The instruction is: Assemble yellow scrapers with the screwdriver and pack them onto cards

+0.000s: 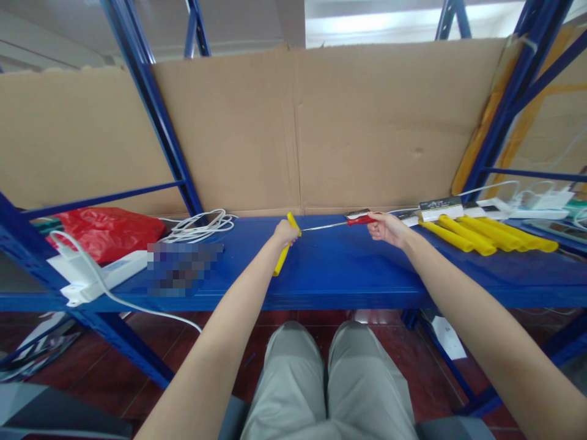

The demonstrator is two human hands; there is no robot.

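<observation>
Left hand (286,232) grips a yellow tube (281,261), covering its middle; right hand (385,228) clutches a red-handled screwdriver (359,220), whose tip seems to meet the tube, contact unclear.

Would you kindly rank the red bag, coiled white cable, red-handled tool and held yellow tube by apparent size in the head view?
1. Red bag
2. Coiled white cable
3. Red-handled tool and yellow tube: unsure; the tool looks longer but thinner, and the left hand hides part of the tube.
</observation>
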